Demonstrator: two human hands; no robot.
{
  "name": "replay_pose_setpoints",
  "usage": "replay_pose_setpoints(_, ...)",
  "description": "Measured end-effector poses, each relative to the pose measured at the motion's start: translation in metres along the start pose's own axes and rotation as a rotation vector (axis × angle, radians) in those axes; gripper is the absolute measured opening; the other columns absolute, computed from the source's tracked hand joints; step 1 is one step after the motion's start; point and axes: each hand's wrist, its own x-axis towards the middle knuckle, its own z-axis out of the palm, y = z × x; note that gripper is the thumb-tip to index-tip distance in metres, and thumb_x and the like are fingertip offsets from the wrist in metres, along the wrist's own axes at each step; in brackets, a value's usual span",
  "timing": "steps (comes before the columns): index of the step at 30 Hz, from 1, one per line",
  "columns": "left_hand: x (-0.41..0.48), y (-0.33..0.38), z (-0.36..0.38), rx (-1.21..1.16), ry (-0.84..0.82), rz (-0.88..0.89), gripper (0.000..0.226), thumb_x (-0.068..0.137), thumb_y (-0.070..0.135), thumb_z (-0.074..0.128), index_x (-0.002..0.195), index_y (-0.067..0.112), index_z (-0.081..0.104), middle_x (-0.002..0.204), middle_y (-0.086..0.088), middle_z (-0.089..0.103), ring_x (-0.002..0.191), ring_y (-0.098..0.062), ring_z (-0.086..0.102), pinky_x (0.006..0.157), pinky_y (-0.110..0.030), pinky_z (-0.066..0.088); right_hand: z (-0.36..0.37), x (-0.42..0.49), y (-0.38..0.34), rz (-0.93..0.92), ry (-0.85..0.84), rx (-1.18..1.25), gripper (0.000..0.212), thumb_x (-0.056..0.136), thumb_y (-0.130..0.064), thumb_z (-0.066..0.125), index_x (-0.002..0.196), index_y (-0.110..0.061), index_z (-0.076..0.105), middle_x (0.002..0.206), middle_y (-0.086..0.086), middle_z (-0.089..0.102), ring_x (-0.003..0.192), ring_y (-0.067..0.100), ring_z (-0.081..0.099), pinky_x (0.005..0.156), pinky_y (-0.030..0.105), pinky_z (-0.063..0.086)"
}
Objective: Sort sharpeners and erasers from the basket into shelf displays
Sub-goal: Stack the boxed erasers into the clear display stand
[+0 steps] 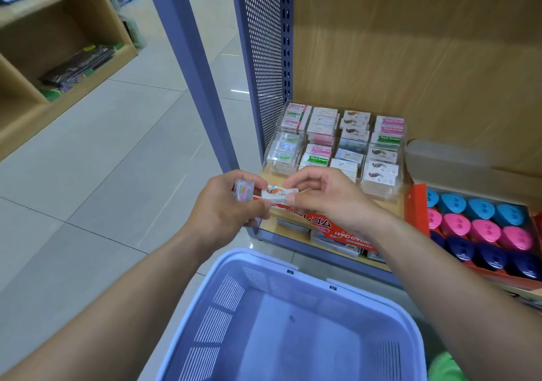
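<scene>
Pale lavender slotted plastic basket (pixel 264 259) sits low in front, with no stock showing on the floor that is visible. On the wood-backed shelf, the clear acrylic compartment display (pixel 384 194) is packed with boxed erasers, and beside it is a red cardboard tray (pixel 412 204) of blue, pink and navy sharpeners. Left hand (pixel 225 207) grips a clear-wrapped pink eraser (pixel 245 190). Right hand (pixel 322 197) pinches a small white sleeved eraser (pixel 277 193), thumb and forefinger clamped on its end. Step: last erasers, hand-to-hand pass. Next likely move is matching the print to the right compartment and slotting it in flat.
</scene>
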Motion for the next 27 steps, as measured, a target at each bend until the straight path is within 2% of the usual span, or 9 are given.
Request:
replay_pose_setpoints(4, 0.002, -0.009, -0.001, 0.033, -0.042, -0.06, 0.028, 0.083, 0.003, 0.079, 0.106, 0.012, 0.065, 0.091, -0.01, 0.072, 0.05, -0.015, 0.061, 0.045, -0.02, 0.046, -0.005, 0.006, 0.016, 0.037, -0.025, -0.121, 0.028, 0.079, 0.0, 0.082, 0.1, -0.016, 0.074, 0.102, -0.001, 0.074, 0.081, 0.009, 0.07, 0.076, 0.021, 0.053)
replay_pose_setpoints(7, 0.006, -0.018, -0.001, 0.085, -0.082, -0.097, 0.021, 0.088, 0.008, 0.075, 0.105, 0.013, 0.065, 0.09, -0.013, 0.069, 0.05, -0.014, 0.057, 0.048, -0.021, 0.048, -0.015, 0.007, 0.028, 0.073, 0.136, -0.185, 0.028, 0.078, 0.0, 0.082, 0.093, -0.022, 0.074, 0.099, -0.005, 0.074, 0.082, 0.007, 0.072, 0.08, 0.022, 0.056)
replay_pose_setpoints(10, 0.007, -0.021, 0.003, 0.12, -0.127, -0.102, 0.01, 0.094, 0.012, 0.068, 0.102, 0.016, 0.067, 0.095, -0.017, 0.069, 0.055, -0.012, 0.059, 0.052, -0.022, 0.05, -0.035, 0.001, 0.036, 0.089, 0.332, -0.174, 0.027, 0.082, 0.002, 0.078, 0.093, -0.02, 0.072, 0.101, -0.003, 0.071, 0.074, 0.003, 0.071, 0.071, 0.014, 0.056)
replay_pose_setpoints(14, 0.01, -0.017, 0.012, 0.084, -0.183, -0.13, 0.014, 0.095, 0.003, 0.058, 0.105, 0.01, 0.066, 0.105, -0.019, 0.069, 0.061, -0.012, 0.061, 0.053, -0.021, 0.049, -0.07, -0.011, 0.041, 0.108, 0.488, -0.039, 0.018, 0.085, 0.004, 0.074, 0.092, -0.012, 0.068, 0.094, 0.009, 0.07, 0.086, 0.026, 0.073, 0.082, 0.037, 0.061)
replay_pose_setpoints(17, 0.012, -0.013, 0.02, 0.058, -0.194, -0.128, 0.016, 0.096, -0.001, 0.056, 0.106, 0.008, 0.065, 0.102, -0.016, 0.071, 0.061, -0.011, 0.065, 0.052, -0.018, 0.049, -0.095, -0.018, 0.044, 0.091, 0.546, -0.097, 0.015, 0.085, -0.003, 0.077, 0.088, -0.015, 0.068, 0.087, 0.007, 0.068, 0.079, 0.021, 0.07, 0.075, 0.035, 0.06)
replay_pose_setpoints(19, 0.014, -0.011, 0.025, 0.053, -0.202, -0.121, 0.016, 0.096, -0.001, 0.057, 0.105, 0.008, 0.065, 0.099, -0.014, 0.072, 0.063, -0.012, 0.067, 0.052, -0.017, 0.05, -0.109, -0.022, 0.046, 0.068, 0.568, -0.194, 0.014, 0.083, -0.009, 0.08, 0.086, -0.018, 0.07, 0.088, 0.007, 0.072, 0.077, 0.018, 0.068, 0.073, 0.032, 0.057)
replay_pose_setpoints(22, 0.015, -0.008, 0.034, 0.037, -0.21, -0.122, 0.015, 0.097, 0.0, 0.058, 0.107, 0.007, 0.065, 0.092, -0.009, 0.072, 0.067, -0.014, 0.068, 0.052, -0.017, 0.05, -0.124, -0.026, 0.052, 0.055, 0.543, -0.369, 0.012, 0.08, -0.015, 0.084, 0.081, -0.02, 0.072, 0.083, -0.004, 0.074, 0.083, 0.013, 0.07, 0.079, 0.03, 0.055)
replay_pose_setpoints(24, 0.015, -0.005, 0.04, 0.009, -0.215, -0.128, 0.012, 0.097, 0.006, 0.062, 0.109, 0.007, 0.064, 0.095, -0.012, 0.074, 0.071, -0.019, 0.071, 0.054, -0.019, 0.052, -0.127, -0.027, 0.054, 0.078, 0.484, -0.539, 0.012, 0.081, -0.019, 0.083, 0.079, -0.023, 0.072, 0.082, -0.009, 0.073, 0.083, 0.006, 0.068, 0.075, 0.026, 0.053)
replay_pose_setpoints(27, 0.014, -0.001, 0.047, -0.007, -0.221, -0.142, 0.014, 0.095, 0.009, 0.066, 0.109, 0.009, 0.063, 0.1, -0.016, 0.075, 0.079, -0.028, 0.075, 0.052, -0.019, 0.051, -0.127, -0.026, 0.061, 0.116, 0.399, -0.721, 0.013, 0.083, -0.019, 0.079, 0.077, -0.026, 0.07, 0.084, -0.011, 0.071, 0.085, 0.005, 0.066, 0.074, 0.026, 0.053)
